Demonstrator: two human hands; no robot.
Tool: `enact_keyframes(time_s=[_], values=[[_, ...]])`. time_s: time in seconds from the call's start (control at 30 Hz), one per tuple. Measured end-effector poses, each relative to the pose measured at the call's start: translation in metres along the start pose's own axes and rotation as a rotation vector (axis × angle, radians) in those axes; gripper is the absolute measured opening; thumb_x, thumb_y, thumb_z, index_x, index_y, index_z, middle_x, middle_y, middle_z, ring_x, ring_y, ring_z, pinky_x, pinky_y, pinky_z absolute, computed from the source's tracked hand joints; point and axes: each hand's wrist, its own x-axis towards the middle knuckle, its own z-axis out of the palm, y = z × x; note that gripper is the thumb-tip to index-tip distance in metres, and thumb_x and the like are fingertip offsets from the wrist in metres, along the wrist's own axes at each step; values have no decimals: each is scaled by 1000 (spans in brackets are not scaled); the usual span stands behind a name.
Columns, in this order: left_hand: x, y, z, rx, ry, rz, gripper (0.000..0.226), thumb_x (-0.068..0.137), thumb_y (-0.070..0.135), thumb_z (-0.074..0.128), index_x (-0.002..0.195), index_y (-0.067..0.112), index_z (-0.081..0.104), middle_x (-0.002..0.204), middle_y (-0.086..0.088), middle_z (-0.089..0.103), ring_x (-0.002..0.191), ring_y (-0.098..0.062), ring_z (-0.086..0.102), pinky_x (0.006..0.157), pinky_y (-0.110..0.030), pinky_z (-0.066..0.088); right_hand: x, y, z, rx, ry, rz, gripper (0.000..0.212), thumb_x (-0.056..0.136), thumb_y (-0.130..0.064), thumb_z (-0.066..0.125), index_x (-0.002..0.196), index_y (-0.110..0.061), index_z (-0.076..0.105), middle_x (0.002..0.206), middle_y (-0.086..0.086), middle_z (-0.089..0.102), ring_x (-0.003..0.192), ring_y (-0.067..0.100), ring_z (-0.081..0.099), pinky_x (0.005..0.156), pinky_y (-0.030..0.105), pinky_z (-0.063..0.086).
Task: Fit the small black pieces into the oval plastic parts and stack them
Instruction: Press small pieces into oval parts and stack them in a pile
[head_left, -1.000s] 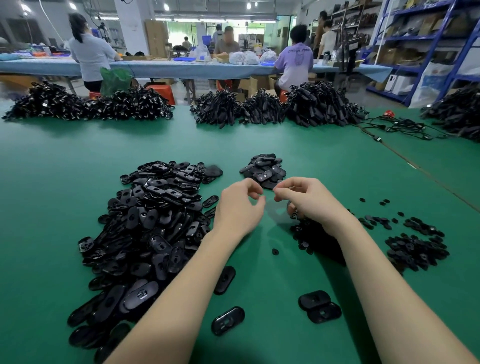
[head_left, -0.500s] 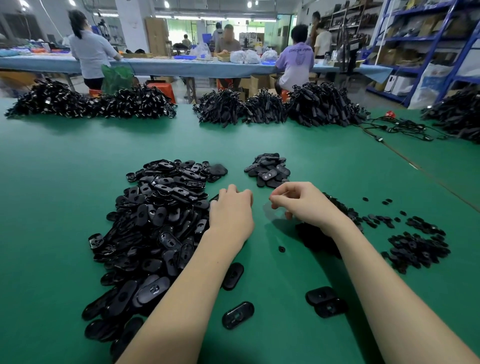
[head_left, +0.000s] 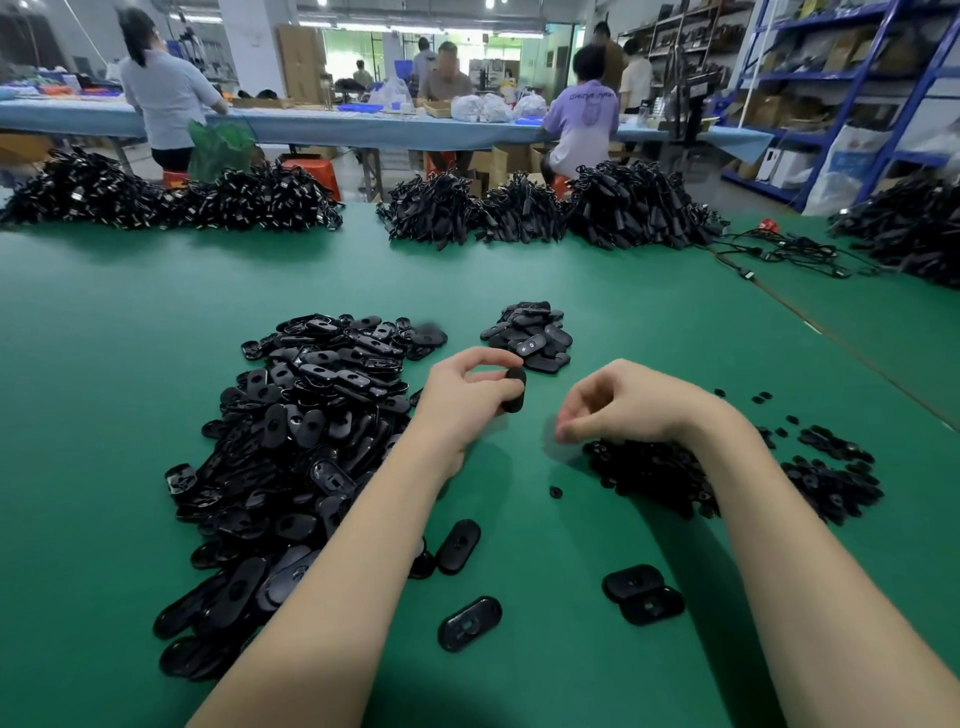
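My left hand (head_left: 467, 397) grips a black oval plastic part (head_left: 515, 389) between thumb and fingers, lifted just above the green table. A big loose pile of oval parts (head_left: 296, 441) lies to its left. My right hand (head_left: 618, 402) hovers with curled fingers pinched together over the near edge of a heap of small black pieces (head_left: 660, 473); whether a piece sits between its fingertips is hidden. A small stack of oval parts (head_left: 530, 335) lies just beyond both hands.
Several loose oval parts (head_left: 460, 545) and a pair (head_left: 641, 592) lie near my forearms. One small piece (head_left: 556, 491) sits alone. Bundles of black cables (head_left: 519, 213) line the green table's (head_left: 130, 322) far edge. People work at a table behind.
My left hand reached to the oval pile, then lifted away holding one oval part. My right hand dropped from beside it toward the small pieces.
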Motion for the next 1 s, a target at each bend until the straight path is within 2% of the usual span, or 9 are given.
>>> enact_keyframes(time_s=[0.07, 0.13, 0.27, 0.4, 0.53, 0.67, 0.77, 0.9, 1.0], values=[[1, -1, -1, -93, 1, -49, 22, 86, -4, 67, 89, 18, 72, 96, -10, 73, 72, -17, 66, 77, -30, 58, -3, -3, 1, -24, -177, 9, 17, 69, -40, 87, 83, -33, 79, 69, -14, 68, 61, 5, 55, 64, 19, 42], [3, -2, -1, -183, 7, -84, 20, 86, -4, 68, 90, 15, 71, 90, -11, 70, 70, -16, 66, 72, -27, 60, -2, -6, 5, -47, -301, 13, 22, 69, -37, 90, 86, -34, 78, 73, -13, 69, 68, 12, 57, 69, 27, 45], [5, -6, -3, -280, 10, -113, 16, 86, -4, 70, 96, 8, 68, 75, -11, 71, 71, -17, 69, 69, -24, 60, 1, -11, 9, -118, -338, 17, 25, 66, -39, 92, 86, -37, 77, 69, -16, 66, 64, 11, 55, 67, 26, 45], [7, -8, -6, -241, 26, -138, 14, 85, 5, 75, 92, 14, 68, 79, -6, 74, 72, -14, 70, 66, -21, 58, 1, -15, 12, -122, -305, 20, 18, 68, -36, 92, 79, -34, 78, 66, -16, 65, 63, 10, 54, 64, 22, 44], [9, -8, -8, -356, 17, -162, 15, 87, -2, 70, 87, 10, 62, 78, -7, 71, 65, -11, 70, 59, -17, 55, -3, -15, 9, -129, -266, 5, 13, 73, -35, 88, 76, -32, 76, 71, -14, 68, 62, 7, 56, 67, 23, 47], [9, -8, -8, -473, -11, -158, 15, 89, -11, 62, 90, 4, 60, 76, -10, 75, 75, -19, 76, 67, -21, 60, -8, -12, 7, 187, -162, -39, 10, 77, -19, 80, 74, -21, 71, 69, 0, 69, 54, 11, 55, 51, 21, 41], [7, -9, -8, -483, -65, -157, 18, 90, -13, 58, 103, -3, 65, 89, -15, 77, 88, -23, 76, 73, -23, 60, -7, -11, 7, 383, -56, -78, 16, 78, -13, 81, 75, -18, 67, 64, -3, 65, 52, 10, 53, 46, 18, 36], [6, -8, -6, -515, -109, -180, 18, 92, -11, 57, 108, -7, 64, 98, -22, 75, 90, -27, 76, 72, -23, 60, -3, -8, 10, 522, 67, -104, 12, 82, -15, 84, 79, -18, 72, 61, -7, 62, 52, 8, 52, 45, 17, 35], [5, -9, -5, -495, -93, -194, 12, 92, -7, 61, 102, -3, 64, 97, -22, 75, 84, -26, 76, 66, -22, 59, -2, -5, 10, 601, 99, -108, 10, 80, -20, 85, 78, -21, 76, 65, -7, 64, 52, 9, 51, 45, 16, 36]])
